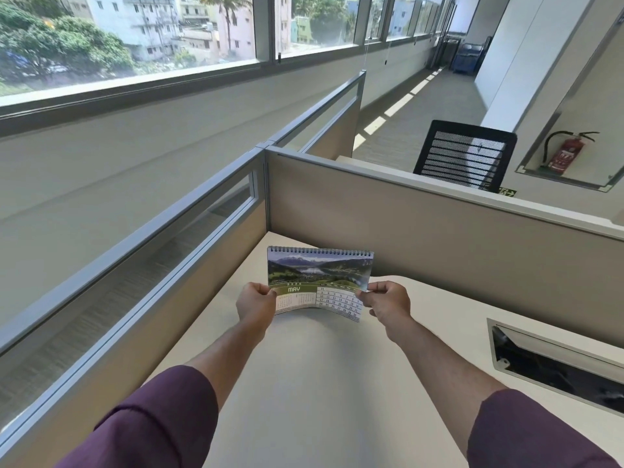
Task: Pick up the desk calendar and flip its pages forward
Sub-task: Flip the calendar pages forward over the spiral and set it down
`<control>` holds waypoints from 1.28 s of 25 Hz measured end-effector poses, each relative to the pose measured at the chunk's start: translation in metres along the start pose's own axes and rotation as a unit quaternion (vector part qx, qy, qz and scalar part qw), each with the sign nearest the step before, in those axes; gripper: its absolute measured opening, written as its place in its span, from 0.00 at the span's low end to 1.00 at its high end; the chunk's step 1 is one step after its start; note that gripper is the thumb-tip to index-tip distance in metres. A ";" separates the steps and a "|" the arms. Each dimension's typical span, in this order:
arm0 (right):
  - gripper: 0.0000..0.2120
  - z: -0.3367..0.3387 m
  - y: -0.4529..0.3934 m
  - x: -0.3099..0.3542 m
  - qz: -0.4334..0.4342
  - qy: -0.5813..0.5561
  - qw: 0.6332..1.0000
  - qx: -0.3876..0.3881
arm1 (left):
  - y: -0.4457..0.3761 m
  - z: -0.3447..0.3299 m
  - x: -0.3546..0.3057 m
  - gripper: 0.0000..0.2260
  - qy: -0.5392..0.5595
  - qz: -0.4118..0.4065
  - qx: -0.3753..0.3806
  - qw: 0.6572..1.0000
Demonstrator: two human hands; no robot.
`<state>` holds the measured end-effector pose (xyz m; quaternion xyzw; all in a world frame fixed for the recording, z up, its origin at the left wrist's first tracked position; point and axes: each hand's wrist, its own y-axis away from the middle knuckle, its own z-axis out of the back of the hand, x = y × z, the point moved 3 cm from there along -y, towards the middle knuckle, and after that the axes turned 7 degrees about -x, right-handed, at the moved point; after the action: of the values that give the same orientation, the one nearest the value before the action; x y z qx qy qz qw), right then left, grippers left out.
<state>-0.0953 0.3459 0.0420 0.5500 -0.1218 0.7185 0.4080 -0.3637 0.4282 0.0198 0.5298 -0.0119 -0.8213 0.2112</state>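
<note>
The desk calendar (319, 276) is held up above the white desk (324, 383), near its far corner. It is spiral-bound along the top and shows a mountain lake photo over a green MAY page with a date grid. My left hand (255, 304) pinches its left edge. My right hand (386, 300) pinches the right edge of the front page. The lower part of the page bows slightly between the two hands. Purple sleeves cover both upper arms.
Beige cubicle partitions (439, 228) wall the desk at the back and on the left. An open cable tray (557, 366) is cut into the desk at the right. A black mesh chair (464, 155) stands beyond the partition.
</note>
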 end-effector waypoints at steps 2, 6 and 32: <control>0.16 0.002 0.000 -0.001 -0.001 0.016 1.000 0.009 | -0.002 0.003 -0.001 0.09 0.001 -0.004 0.000 1.000; 0.18 0.004 0.001 0.005 0.011 0.032 0.999 0.009 | -0.001 0.010 -0.005 0.11 0.021 -0.013 0.012 1.000; 0.33 0.010 0.017 0.077 -0.058 -0.371 0.901 0.216 | -0.013 0.022 -0.013 0.16 0.036 -0.026 0.043 0.998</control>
<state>-0.1057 0.3635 0.1183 0.8576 -0.0738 0.4461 0.2451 -0.3828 0.4404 0.0375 0.5678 -0.0255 -0.8056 0.1673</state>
